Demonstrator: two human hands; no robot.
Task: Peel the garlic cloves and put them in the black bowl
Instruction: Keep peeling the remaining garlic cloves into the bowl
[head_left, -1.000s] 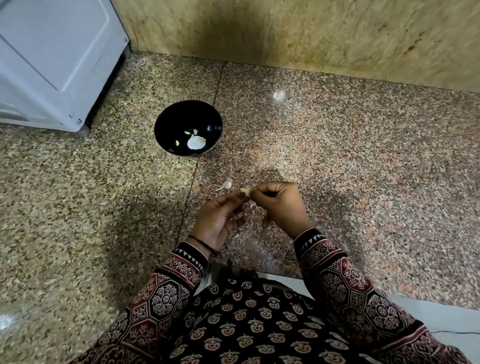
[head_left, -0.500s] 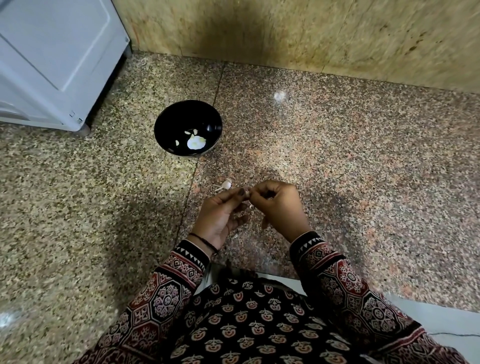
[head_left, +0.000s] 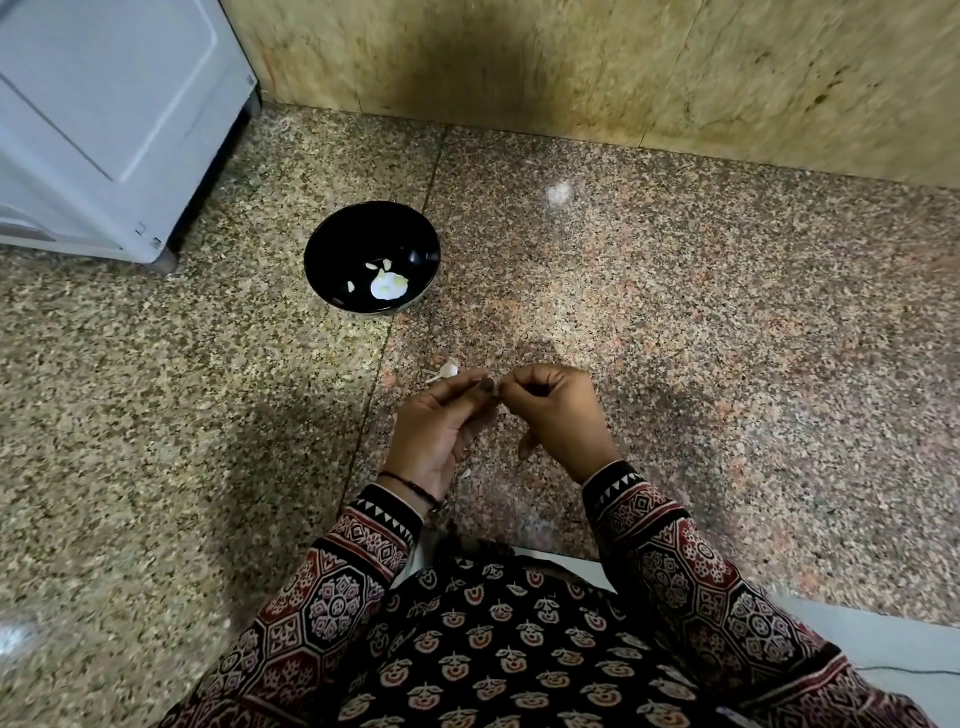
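We see the black bowl (head_left: 363, 234) in the upper left, up-left of our left hand (head_left: 436, 426), the nearer one. It and the right hand (head_left: 556, 415) pinch the mostly hidden garlic clove (head_left: 497, 397) at centre.

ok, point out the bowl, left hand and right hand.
bowl (head_left: 358, 234): head view, bare inner wall.
left hand (head_left: 436, 428): head view, back of hand.
right hand (head_left: 558, 413): head view, back of hand.

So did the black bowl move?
No. The black bowl still sits on the floor seam, just right of the white appliance.
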